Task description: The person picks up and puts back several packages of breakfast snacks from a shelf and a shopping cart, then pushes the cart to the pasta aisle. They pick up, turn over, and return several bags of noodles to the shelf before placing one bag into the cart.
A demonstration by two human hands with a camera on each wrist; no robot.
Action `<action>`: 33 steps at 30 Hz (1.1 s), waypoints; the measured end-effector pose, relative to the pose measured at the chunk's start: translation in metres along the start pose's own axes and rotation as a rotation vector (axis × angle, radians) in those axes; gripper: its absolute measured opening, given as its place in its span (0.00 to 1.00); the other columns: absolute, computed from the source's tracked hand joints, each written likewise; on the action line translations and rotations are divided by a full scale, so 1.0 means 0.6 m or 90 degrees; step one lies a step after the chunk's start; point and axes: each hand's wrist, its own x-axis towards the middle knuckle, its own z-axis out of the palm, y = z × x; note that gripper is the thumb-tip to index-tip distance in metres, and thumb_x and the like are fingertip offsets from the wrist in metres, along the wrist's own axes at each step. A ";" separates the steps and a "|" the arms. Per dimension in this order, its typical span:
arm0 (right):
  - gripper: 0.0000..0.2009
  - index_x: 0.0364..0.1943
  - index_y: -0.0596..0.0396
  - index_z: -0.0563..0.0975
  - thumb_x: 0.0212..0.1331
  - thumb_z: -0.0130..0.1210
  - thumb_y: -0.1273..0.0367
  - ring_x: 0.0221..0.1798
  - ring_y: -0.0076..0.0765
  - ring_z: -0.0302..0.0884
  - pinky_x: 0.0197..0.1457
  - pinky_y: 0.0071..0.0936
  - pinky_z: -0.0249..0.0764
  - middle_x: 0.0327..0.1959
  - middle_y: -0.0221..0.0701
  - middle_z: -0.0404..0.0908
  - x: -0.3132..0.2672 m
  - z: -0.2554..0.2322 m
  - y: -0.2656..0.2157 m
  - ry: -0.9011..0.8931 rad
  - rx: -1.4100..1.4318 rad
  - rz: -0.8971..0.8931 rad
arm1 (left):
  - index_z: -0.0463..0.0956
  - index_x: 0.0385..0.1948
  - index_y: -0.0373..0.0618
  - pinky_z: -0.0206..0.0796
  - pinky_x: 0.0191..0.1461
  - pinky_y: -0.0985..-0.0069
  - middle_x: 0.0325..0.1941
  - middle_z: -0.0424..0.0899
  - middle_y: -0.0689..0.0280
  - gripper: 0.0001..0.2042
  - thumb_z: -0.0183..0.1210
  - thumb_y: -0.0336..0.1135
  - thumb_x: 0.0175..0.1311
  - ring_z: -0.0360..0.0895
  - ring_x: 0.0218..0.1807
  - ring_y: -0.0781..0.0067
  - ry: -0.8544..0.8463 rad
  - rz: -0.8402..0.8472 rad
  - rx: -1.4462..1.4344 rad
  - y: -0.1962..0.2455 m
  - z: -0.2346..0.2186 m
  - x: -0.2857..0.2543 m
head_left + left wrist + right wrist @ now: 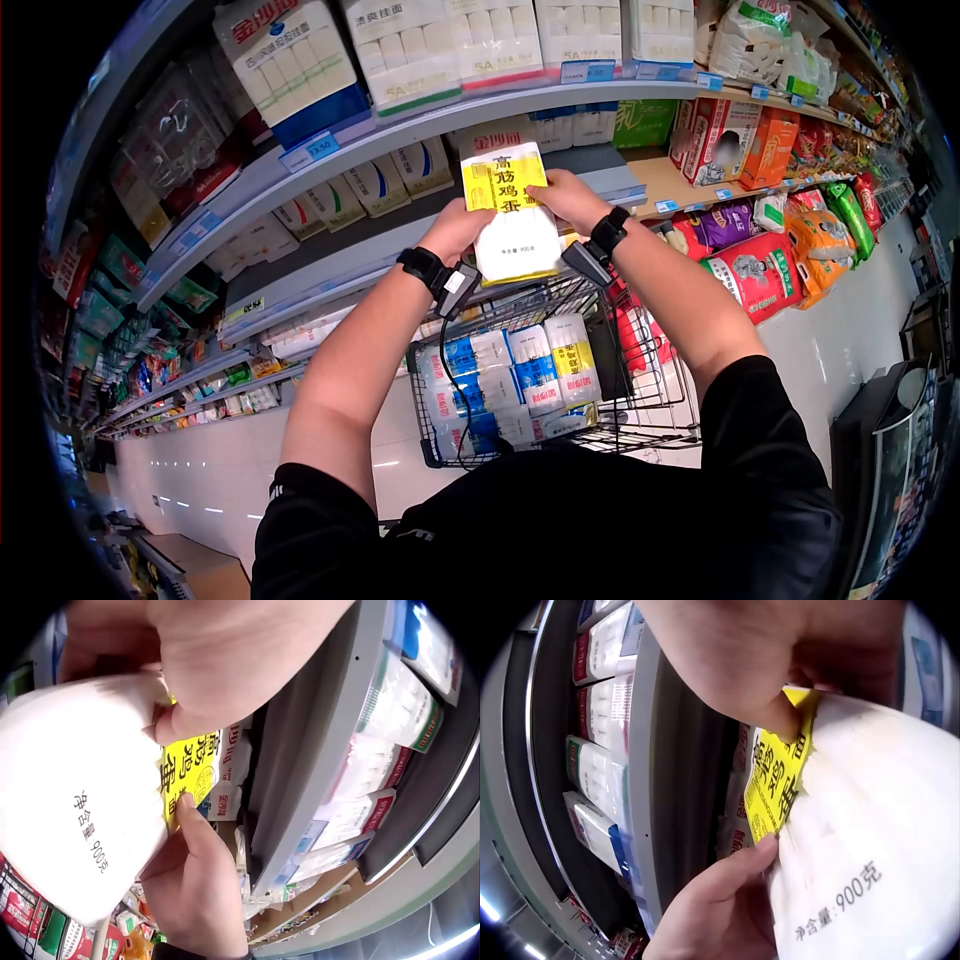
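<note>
Both hands grip a white noodle packet with a yellow label (512,240) by its two sides, in front of the shelf and above the cart's near side. The left hand (456,228) holds its left edge, thumb on the front; the right hand (572,203) holds the right edge the same way. In the left wrist view the left hand (217,660) and right hand (199,889) pinch the packet (75,787). The right wrist view shows the right hand (780,652) and left hand (724,900) on the packet (855,825), fingers behind it hidden.
Below stands a wire cart (425,400) with several blue-and-white packets (478,360) and a yellow-labelled one (574,362). Shelves of noodle packets (405,50) run across the front, their price-tagged edge (400,128) above the hands. Red boxes (735,140) and colourful bags (820,240) are at the right.
</note>
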 end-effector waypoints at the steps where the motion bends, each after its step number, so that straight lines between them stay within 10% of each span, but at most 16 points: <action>1: 0.18 0.50 0.71 0.72 0.60 0.54 0.69 0.41 0.36 0.81 0.43 0.30 0.76 0.43 0.44 0.81 0.036 -0.008 0.004 -0.004 0.005 0.005 | 0.71 0.50 0.32 0.75 0.43 0.71 0.47 0.81 0.57 0.15 0.53 0.31 0.66 0.81 0.43 0.68 0.020 0.003 -0.004 0.017 -0.001 0.014; 12: 0.13 0.44 0.59 0.78 0.57 0.52 0.68 0.48 0.48 0.77 0.53 0.37 0.71 0.43 0.45 0.80 0.311 -0.072 0.006 0.069 -0.442 -0.382 | 0.68 0.54 0.39 0.73 0.51 0.67 0.46 0.78 0.60 0.18 0.56 0.29 0.62 0.78 0.47 0.66 0.086 0.025 -0.010 0.043 -0.097 0.259; 17: 0.11 0.42 0.55 0.79 0.59 0.49 0.69 0.48 0.50 0.77 0.52 0.40 0.71 0.42 0.43 0.81 0.342 -0.078 0.001 0.227 -0.615 -0.536 | 0.70 0.53 0.42 0.72 0.49 0.67 0.45 0.78 0.62 0.18 0.58 0.32 0.61 0.77 0.47 0.68 0.230 0.362 0.381 -0.037 -0.192 0.418; 21: 0.11 0.41 0.57 0.79 0.59 0.49 0.69 0.47 0.50 0.78 0.51 0.40 0.72 0.40 0.44 0.81 0.406 -0.072 0.061 0.305 -0.541 -0.599 | 0.73 0.49 0.39 0.69 0.50 0.68 0.45 0.79 0.59 0.16 0.59 0.32 0.60 0.76 0.48 0.65 0.410 0.406 0.495 -0.035 -0.156 0.430; 30: 0.10 0.34 0.62 0.78 0.60 0.48 0.71 0.34 0.43 0.82 0.40 0.36 0.78 0.32 0.42 0.82 0.444 -0.071 0.115 0.385 -0.624 -0.613 | 0.76 0.45 0.38 0.69 0.51 0.64 0.44 0.81 0.51 0.17 0.61 0.38 0.57 0.77 0.49 0.53 0.437 0.445 0.692 -0.024 -0.137 0.437; 32: 0.25 0.58 0.59 0.69 0.65 0.45 0.54 0.59 0.52 0.68 0.64 0.40 0.61 0.56 0.50 0.72 0.449 -0.081 0.144 0.328 -0.504 -0.535 | 0.76 0.45 0.38 0.69 0.51 0.65 0.43 0.82 0.53 0.18 0.62 0.39 0.57 0.78 0.48 0.55 0.435 0.494 0.615 -0.012 -0.122 0.415; 33: 0.20 0.46 0.58 0.76 0.65 0.45 0.55 0.49 0.52 0.75 0.54 0.43 0.69 0.44 0.45 0.79 0.406 -0.081 0.114 0.380 -0.446 -0.720 | 0.76 0.45 0.38 0.69 0.51 0.66 0.42 0.82 0.55 0.18 0.62 0.39 0.56 0.79 0.47 0.57 0.428 0.544 0.537 -0.019 -0.115 0.403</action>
